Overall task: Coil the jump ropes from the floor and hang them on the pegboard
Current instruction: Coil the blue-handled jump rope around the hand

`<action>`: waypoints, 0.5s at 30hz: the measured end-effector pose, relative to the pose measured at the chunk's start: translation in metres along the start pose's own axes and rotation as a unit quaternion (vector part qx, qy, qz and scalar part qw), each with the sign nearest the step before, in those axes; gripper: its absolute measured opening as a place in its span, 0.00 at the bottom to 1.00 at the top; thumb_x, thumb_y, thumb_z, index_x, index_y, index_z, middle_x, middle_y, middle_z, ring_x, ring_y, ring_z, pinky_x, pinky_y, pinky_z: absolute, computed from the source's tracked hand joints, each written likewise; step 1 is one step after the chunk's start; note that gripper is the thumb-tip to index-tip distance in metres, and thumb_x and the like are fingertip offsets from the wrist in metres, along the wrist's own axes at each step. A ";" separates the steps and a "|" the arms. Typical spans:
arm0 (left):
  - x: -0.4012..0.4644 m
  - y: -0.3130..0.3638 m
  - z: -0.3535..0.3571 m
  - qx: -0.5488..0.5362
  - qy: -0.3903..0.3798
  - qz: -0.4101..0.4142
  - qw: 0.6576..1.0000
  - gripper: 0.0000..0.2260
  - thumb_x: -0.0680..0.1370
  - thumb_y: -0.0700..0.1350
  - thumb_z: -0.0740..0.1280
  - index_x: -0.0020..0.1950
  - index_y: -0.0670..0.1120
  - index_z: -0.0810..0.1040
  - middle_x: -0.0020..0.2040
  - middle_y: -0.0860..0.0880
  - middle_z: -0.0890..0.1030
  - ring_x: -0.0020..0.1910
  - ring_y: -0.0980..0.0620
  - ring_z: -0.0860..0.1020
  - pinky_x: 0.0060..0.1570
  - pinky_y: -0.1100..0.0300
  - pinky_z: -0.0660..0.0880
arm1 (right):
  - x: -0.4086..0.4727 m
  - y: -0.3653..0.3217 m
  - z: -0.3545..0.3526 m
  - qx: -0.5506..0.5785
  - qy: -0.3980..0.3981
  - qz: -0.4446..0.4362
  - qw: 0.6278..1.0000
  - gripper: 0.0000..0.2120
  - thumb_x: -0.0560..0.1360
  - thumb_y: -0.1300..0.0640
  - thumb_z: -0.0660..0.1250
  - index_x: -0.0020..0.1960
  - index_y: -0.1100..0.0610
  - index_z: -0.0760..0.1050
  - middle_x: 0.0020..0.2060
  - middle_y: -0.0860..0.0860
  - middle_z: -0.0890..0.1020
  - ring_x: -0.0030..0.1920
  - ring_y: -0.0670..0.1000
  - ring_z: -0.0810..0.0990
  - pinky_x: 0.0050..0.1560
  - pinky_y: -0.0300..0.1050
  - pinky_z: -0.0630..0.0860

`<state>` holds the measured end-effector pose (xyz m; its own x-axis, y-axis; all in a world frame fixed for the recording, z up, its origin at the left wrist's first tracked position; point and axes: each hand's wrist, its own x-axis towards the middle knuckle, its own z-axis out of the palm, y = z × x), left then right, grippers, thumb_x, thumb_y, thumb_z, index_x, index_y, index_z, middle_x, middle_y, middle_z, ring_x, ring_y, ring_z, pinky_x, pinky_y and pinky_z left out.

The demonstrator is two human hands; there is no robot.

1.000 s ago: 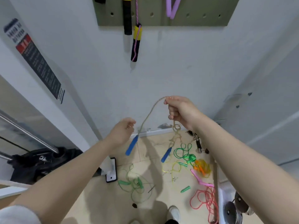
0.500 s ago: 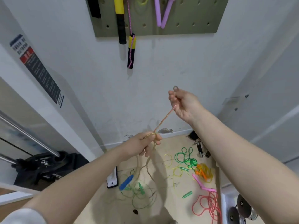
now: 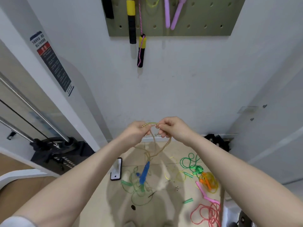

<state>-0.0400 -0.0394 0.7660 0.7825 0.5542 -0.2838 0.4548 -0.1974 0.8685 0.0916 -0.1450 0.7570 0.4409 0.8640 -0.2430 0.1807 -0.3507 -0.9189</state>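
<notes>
A tan jump rope (image 3: 161, 149) is pinched between the left hand (image 3: 134, 131) and right hand (image 3: 170, 126), held close together, loops and blue handle (image 3: 144, 172) dangling below. Half a second earlier the hands were spread apart.

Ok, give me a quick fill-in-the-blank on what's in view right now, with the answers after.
1. Both the left hand and the right hand pinch the tan rope, whose hanging handles are ____ in colour.
2. The pegboard already holds a pair of ____ handles next to the yellow-and-black ones.
3. The red rope lies on the ____.

Missing words: blue; purple; floor
</notes>
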 end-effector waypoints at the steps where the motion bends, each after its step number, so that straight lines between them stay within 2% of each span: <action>1: -0.003 -0.002 0.002 -0.018 0.001 0.006 1.000 0.15 0.81 0.45 0.58 0.34 0.45 0.70 0.27 0.51 0.65 0.22 0.56 0.60 0.22 0.66 0.58 | 0.001 0.003 -0.003 -0.024 0.015 -0.013 1.000 0.08 0.77 0.63 0.61 0.41 0.56 0.76 0.31 0.51 0.78 0.28 0.43 0.75 0.33 0.36 0.71; 4: -0.016 -0.007 0.009 -0.089 0.014 0.031 0.995 0.15 0.82 0.43 0.56 0.35 0.45 0.69 0.21 0.55 0.63 0.21 0.57 0.59 0.21 0.68 0.57 | -0.002 0.008 -0.006 -0.077 0.009 -0.049 0.996 0.09 0.78 0.63 0.60 0.43 0.62 0.78 0.30 0.51 0.77 0.26 0.42 0.75 0.32 0.34 0.74; 6: -0.021 -0.010 0.013 -0.133 0.076 0.024 0.988 0.15 0.82 0.44 0.54 0.37 0.45 0.69 0.22 0.53 0.62 0.20 0.57 0.58 0.20 0.67 0.56 | -0.004 0.009 -0.003 -0.079 0.026 -0.082 0.993 0.09 0.78 0.63 0.60 0.44 0.64 0.78 0.31 0.51 0.78 0.30 0.45 0.76 0.34 0.33 0.74; 7: -0.020 -0.013 0.013 -0.169 0.119 0.008 0.978 0.14 0.82 0.44 0.53 0.37 0.45 0.68 0.22 0.53 0.61 0.19 0.56 0.58 0.19 0.66 0.55 | -0.005 0.011 -0.001 -0.039 0.053 -0.088 0.994 0.10 0.78 0.63 0.60 0.42 0.63 0.77 0.32 0.51 0.78 0.32 0.46 0.77 0.35 0.33 0.74; 9: -0.018 -0.021 0.007 -0.261 0.198 -0.031 0.944 0.14 0.82 0.44 0.52 0.37 0.47 0.67 0.22 0.53 0.61 0.18 0.56 0.57 0.19 0.68 0.53 | -0.003 0.015 -0.006 0.134 0.128 -0.043 0.982 0.11 0.79 0.63 0.57 0.40 0.59 0.74 0.33 0.52 0.78 0.35 0.48 0.78 0.37 0.34 0.76; 11: -0.017 -0.033 -0.005 -0.338 0.251 -0.072 0.904 0.13 0.81 0.43 0.50 0.38 0.47 0.66 0.20 0.54 0.61 0.16 0.57 0.56 0.18 0.70 0.52 | 0.001 0.023 -0.021 0.331 0.186 0.033 0.924 0.11 0.81 0.63 0.53 0.42 0.58 0.70 0.26 0.50 0.73 0.32 0.48 0.76 0.39 0.38 0.76; 12: -0.017 -0.041 -0.010 -0.362 0.272 -0.093 0.887 0.12 0.80 0.42 0.50 0.39 0.47 0.66 0.19 0.55 0.60 0.16 0.57 0.56 0.18 0.70 0.52 | 0.001 0.029 -0.030 0.412 0.201 0.074 0.886 0.11 0.81 0.63 0.52 0.42 0.57 0.68 0.21 0.48 0.68 0.26 0.47 0.73 0.38 0.39 0.74; 14: -0.019 -0.056 -0.016 -0.383 0.307 -0.131 0.861 0.11 0.80 0.41 0.50 0.40 0.47 0.67 0.18 0.55 0.60 0.15 0.57 0.56 0.17 0.70 0.52 | 0.001 0.040 -0.047 0.531 0.204 0.139 0.811 0.13 0.81 0.63 0.49 0.39 0.55 0.64 0.15 0.46 0.59 0.15 0.45 0.60 0.28 0.35 0.68; 15: -0.020 -0.063 -0.017 -0.386 0.318 -0.144 0.854 0.11 0.80 0.41 0.51 0.40 0.47 0.69 0.18 0.55 0.60 0.15 0.58 0.57 0.17 0.70 0.52 | 0.001 0.045 -0.054 0.565 0.204 0.157 0.784 0.14 0.80 0.63 0.48 0.38 0.54 0.62 0.14 0.46 0.57 0.14 0.45 0.55 0.21 0.33 0.63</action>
<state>-0.0918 -0.0248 0.7236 0.1855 0.8651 -0.4661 -0.0183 0.4773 0.8786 0.1473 -0.1793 0.7326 0.5939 0.5312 -0.6042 -0.7856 0.2212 -0.5778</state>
